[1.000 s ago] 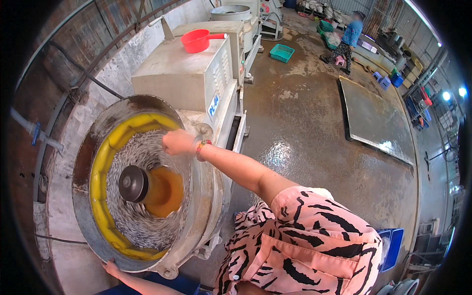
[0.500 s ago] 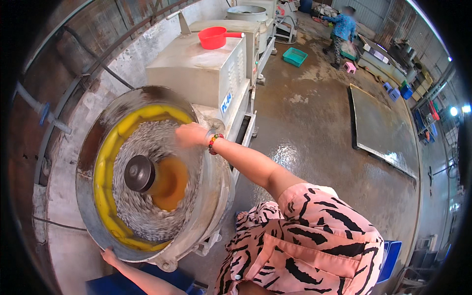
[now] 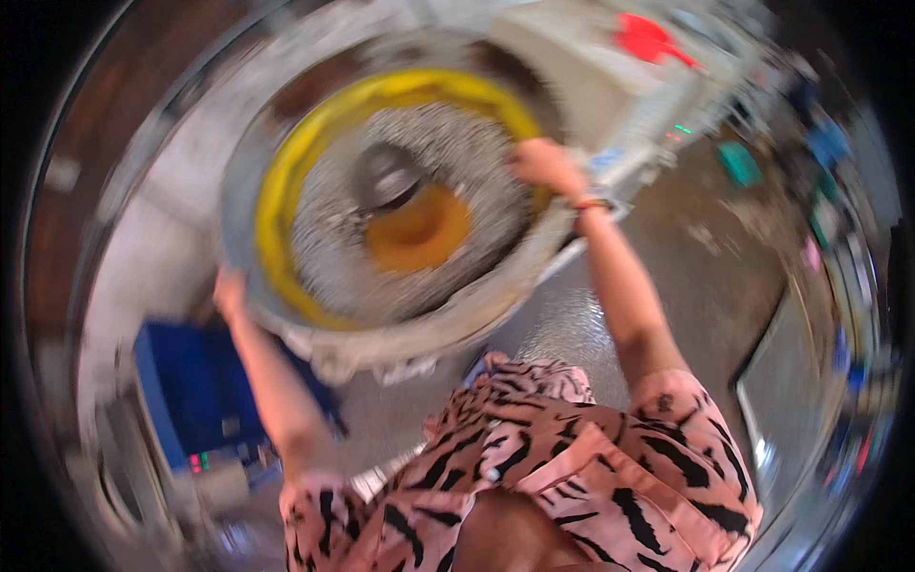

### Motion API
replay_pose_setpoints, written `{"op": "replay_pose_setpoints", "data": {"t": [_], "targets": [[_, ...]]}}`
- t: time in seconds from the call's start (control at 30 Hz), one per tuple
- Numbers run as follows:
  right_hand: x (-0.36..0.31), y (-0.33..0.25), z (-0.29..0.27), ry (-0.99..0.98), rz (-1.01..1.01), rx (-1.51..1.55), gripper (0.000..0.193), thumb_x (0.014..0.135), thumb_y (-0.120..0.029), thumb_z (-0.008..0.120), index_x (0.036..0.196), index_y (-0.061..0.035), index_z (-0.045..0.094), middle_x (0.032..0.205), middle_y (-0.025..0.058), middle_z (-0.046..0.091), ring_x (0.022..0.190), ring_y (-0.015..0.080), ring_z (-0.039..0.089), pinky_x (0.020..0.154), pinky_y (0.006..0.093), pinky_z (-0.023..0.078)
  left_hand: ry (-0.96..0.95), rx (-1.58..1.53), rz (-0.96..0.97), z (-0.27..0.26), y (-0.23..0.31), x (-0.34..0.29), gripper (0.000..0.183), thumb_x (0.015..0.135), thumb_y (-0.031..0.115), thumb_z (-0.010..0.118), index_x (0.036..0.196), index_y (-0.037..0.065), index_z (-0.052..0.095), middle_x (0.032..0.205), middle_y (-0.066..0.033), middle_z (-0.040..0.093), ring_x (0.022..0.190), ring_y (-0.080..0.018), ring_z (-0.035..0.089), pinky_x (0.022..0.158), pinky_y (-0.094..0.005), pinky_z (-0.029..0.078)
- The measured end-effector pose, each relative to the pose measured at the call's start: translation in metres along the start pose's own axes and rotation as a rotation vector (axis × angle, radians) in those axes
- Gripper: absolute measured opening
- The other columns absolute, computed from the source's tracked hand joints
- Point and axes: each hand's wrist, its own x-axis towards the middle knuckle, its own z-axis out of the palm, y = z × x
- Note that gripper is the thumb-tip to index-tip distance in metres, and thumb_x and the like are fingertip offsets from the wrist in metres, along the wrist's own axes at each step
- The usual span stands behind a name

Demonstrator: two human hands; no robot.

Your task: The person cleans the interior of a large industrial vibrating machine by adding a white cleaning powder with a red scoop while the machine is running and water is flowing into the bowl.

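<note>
A round tub-shaped machine fills the upper middle, its grey wall lined with a segmented yellow ring. Small grey-white pieces lie all round a dark central hub. Brown-orange liquid pools on the near side of the hub. My left hand grips the tub's rim at the near left. At the right side, my right hand is closed above the inner wall by the yellow ring; whatever its fingers hold, if anything, is hidden by blur.
Behind the tub is a pale machine housing with a red dipper on top. A blue box-like unit stands at the lower left. Farther right are a green basket, a person in blue and a metal-edged panel.
The view has swung left, blurring everything, and shows more of my left arm. My right hand has shifted from over the grey-white pieces toward the tub's right wall. My left hand remains at the rim.
</note>
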Motion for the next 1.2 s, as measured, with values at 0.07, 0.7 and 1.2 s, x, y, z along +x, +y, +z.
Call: {"op": "replay_pose_setpoints", "data": {"t": [0.07,0.7,1.2], "targets": [[-0.007,-0.017,-0.016,-0.076,0.081,0.104,0.02,0.073,-0.023,0.057,0.087,-0.0137,0.066,0.079,0.0131,0.063,0.074,0.0277,0.061,0.067,0.0372,0.048,0.06,-0.06,0.042,-0.005,-0.014,0.011,0.052,0.061,0.02,0.058,0.113,0.013,0.055,0.103,-0.0143,0.059,0.098,-0.0269,0.055,0.084,-0.0342,0.041],[-0.001,-0.015,-0.025,-0.217,0.136,0.127,0.022,0.074,-0.026,0.058,0.091,-0.0144,0.065,0.075,0.0095,0.064,0.076,0.0243,0.062,0.071,0.0344,0.047,0.018,-0.087,-0.14,0.005,-0.003,0.012,0.064,0.055,0.016,0.058,0.118,0.027,0.051,0.102,-0.0096,0.061,0.097,-0.0253,0.057,0.085,-0.0346,0.041],[-0.012,-0.016,-0.03,-0.177,0.102,-0.011,0.022,0.072,-0.025,0.056,0.09,-0.0157,0.065,0.089,0.0098,0.063,0.085,0.0262,0.059,0.074,0.0365,0.047,-0.033,-0.048,0.103,0.024,-0.036,0.041,0.046,0.058,0.016,0.051,0.101,0.003,0.058,0.091,-0.0173,0.062,0.089,-0.0298,0.058,0.079,-0.036,0.042]]}}
